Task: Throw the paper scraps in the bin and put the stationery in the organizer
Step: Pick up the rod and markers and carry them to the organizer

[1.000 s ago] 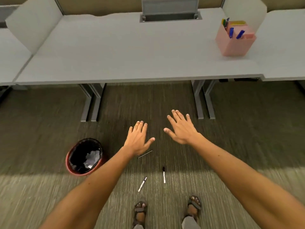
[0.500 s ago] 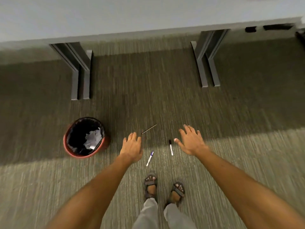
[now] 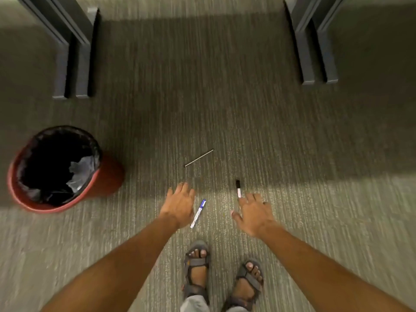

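Observation:
Three pieces of stationery lie on the carpet in front of my feet. A white pen with a blue cap (image 3: 198, 213) lies just right of my left hand (image 3: 179, 206). A white marker with a black cap (image 3: 238, 189) lies at the fingertips of my right hand (image 3: 254, 213), its lower end hidden by the fingers. A thin dark rod-like pen (image 3: 198, 158) lies farther away, between both hands. Both hands are low over the floor, fingers apart, holding nothing. The red bin (image 3: 105, 176) with a black liner stands at the left, crumpled paper inside. The organizer is out of view.
Grey desk legs stand at the far left (image 3: 74, 64) and far right (image 3: 315, 52). My sandalled feet (image 3: 198, 264) are just behind the pens. Carpet stretches all around.
The view has tipped down from the desk to the floor. Both hands have dropped toward the pens, the left beside the blue-capped pen, the right reaching the black-capped marker.

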A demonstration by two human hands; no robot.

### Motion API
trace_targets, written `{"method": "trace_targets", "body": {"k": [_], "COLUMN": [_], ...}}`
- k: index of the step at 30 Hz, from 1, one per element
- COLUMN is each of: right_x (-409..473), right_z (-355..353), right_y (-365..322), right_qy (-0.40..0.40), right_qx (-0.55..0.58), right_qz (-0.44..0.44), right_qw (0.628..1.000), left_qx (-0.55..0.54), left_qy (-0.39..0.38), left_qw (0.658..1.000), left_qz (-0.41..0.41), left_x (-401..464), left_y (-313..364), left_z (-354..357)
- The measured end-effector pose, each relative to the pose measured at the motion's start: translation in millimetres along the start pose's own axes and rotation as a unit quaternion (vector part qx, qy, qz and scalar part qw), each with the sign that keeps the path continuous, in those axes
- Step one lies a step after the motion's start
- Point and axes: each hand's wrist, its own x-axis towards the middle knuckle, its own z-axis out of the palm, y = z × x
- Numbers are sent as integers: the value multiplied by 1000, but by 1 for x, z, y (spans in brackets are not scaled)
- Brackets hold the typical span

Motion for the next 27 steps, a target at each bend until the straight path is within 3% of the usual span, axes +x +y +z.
{"method": "trace_targets", "body": {"k": [7,14,22,27], "right_x": [90,156,215,235], "right_z": [109,166,186,184], "right_y": [17,40,31,29], "right_qy": [-1,35,128,179], "right_qx": [64,80,111,152], "right_qz": [39,63,98,150], "right_qw": [997,994,981,960], "left_qx": [-3,22,129,106], "left_qy": [-17,43,110,116], "left_qw": [999,998,978,985], "left_qz": [-30,36,119,66], "left_x": [91,147,204,239], "left_y": [-14,-1,-25,-47], "left_z": [118,192,204,190]}}
